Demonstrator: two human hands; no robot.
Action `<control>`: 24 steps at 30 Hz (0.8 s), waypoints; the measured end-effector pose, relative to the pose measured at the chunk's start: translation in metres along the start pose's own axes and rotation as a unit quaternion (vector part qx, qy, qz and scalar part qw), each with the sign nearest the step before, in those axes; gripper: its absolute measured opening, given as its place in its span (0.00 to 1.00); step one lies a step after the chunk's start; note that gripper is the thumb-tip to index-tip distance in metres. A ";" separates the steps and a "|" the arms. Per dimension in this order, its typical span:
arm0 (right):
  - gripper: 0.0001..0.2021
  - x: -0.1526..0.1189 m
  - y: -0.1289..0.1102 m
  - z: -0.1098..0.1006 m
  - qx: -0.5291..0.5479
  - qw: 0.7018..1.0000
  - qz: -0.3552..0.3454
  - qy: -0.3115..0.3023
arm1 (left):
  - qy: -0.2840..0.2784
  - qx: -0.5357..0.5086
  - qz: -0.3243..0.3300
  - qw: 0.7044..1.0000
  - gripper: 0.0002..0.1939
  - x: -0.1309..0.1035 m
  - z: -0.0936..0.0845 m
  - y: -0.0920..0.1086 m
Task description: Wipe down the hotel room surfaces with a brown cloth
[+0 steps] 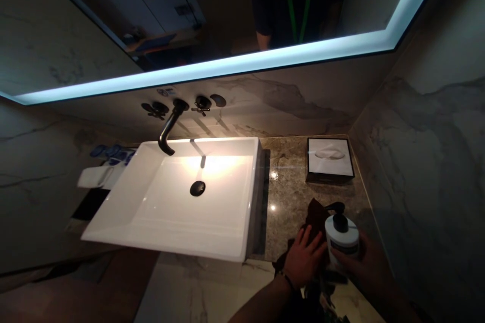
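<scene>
Right grip (366,261) wrapped round the pump bottle (350,233); bottle within it, pump uppermost. Left grip (305,258) just beside, slack, fingers spread over a dark brown cloth (314,211). Bottle: white, dark label band, black pump with spout; contents hidden. Beyond right grip, on the stone table (286,181): tissue box (326,165), white top, tissue in oval slot. Left of both grips: white basin (170,217), black drain (197,189) inside.

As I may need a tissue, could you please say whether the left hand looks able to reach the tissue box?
Probably yes: the left hand touches the brown cloth, and only bare counter shows between that cloth and the tissue box.
</scene>
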State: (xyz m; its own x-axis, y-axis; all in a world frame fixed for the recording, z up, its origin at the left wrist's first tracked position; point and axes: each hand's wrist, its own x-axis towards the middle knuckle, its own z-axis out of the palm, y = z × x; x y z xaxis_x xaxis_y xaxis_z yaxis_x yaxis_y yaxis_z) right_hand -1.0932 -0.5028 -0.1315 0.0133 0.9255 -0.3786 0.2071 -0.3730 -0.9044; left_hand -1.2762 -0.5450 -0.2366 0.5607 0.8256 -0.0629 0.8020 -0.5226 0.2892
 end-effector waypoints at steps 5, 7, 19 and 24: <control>0.34 0.008 -0.006 0.010 -0.035 0.999 -0.005 0.028 | 0.081 0.022 -0.237 0.968 0.27 0.049 -0.014 -0.069; 0.33 0.014 -0.012 0.022 -0.042 0.999 -0.019 0.029 | 0.099 0.036 -0.303 0.947 0.27 0.086 -0.025 -0.105; 0.29 0.107 -0.083 0.110 -0.124 0.953 -0.261 0.089 | 0.122 -0.011 -0.383 0.915 0.29 0.142 -0.054 -0.158; 0.35 0.183 -0.091 0.142 -0.101 0.956 -0.257 0.104 | 0.131 0.000 -0.392 0.910 0.29 0.080 -0.022 -0.095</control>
State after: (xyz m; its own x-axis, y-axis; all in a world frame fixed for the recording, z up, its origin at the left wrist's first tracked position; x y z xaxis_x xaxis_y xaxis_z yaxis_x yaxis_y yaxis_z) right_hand -1.2491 -0.3091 -0.1460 0.0485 0.9841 0.1707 0.4220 0.1347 -0.8965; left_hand -1.3120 -0.4242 -0.2486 -0.2531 0.9672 -0.0209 0.9344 0.2500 0.2538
